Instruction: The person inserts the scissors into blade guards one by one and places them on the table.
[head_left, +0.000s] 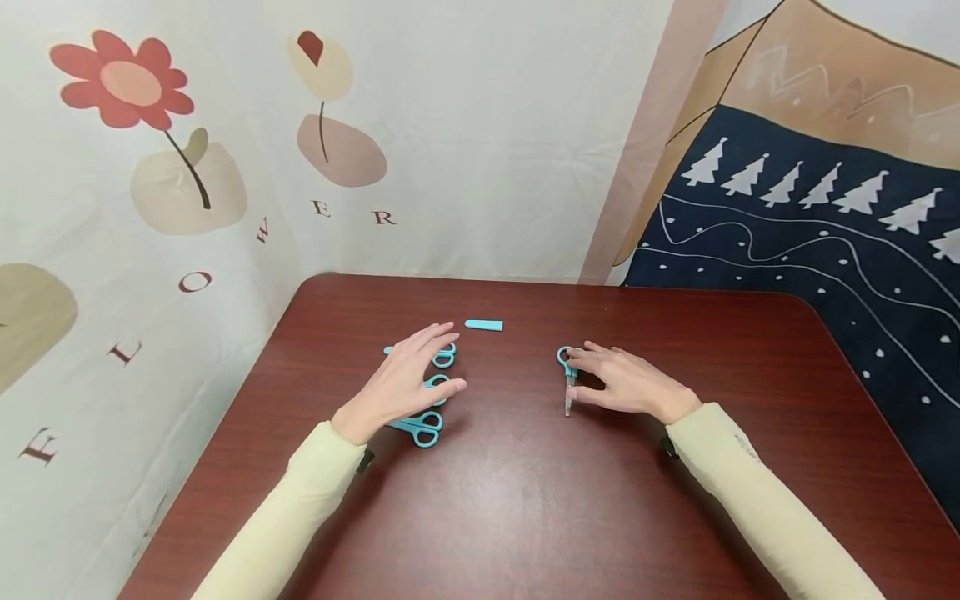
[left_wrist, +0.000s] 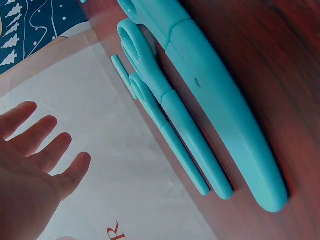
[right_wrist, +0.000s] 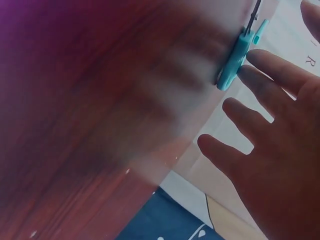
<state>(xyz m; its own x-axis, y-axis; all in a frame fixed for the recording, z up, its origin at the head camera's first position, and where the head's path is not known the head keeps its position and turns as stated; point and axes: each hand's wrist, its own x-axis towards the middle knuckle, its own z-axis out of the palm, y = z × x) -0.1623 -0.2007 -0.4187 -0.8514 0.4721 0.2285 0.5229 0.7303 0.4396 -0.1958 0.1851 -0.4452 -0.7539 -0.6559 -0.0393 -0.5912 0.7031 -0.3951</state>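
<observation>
My left hand (head_left: 405, 375) hovers with fingers extended over three turquoise scissors at the left, partly covering them. In the left wrist view they lie side by side, each in a turquoise sheath: a large pair (left_wrist: 215, 95), a medium pair (left_wrist: 177, 112) and a small pair (left_wrist: 172, 142). On the right, my right hand (head_left: 630, 379) spreads its fingers beside unsheathed turquoise scissors (head_left: 567, 403), blades toward me. Its fingertips are right by the handles (right_wrist: 234, 60) and hold nothing. A loose turquoise sheath (head_left: 483, 325) lies farther back, between the hands.
Everything lies on a reddish-brown table (head_left: 517, 492) with rounded back corners. Behind it hangs a pale cloth (head_left: 480, 150) printed with flowers and letters; a dark blue cloth (head_left: 795, 225) with white trees hangs at the right.
</observation>
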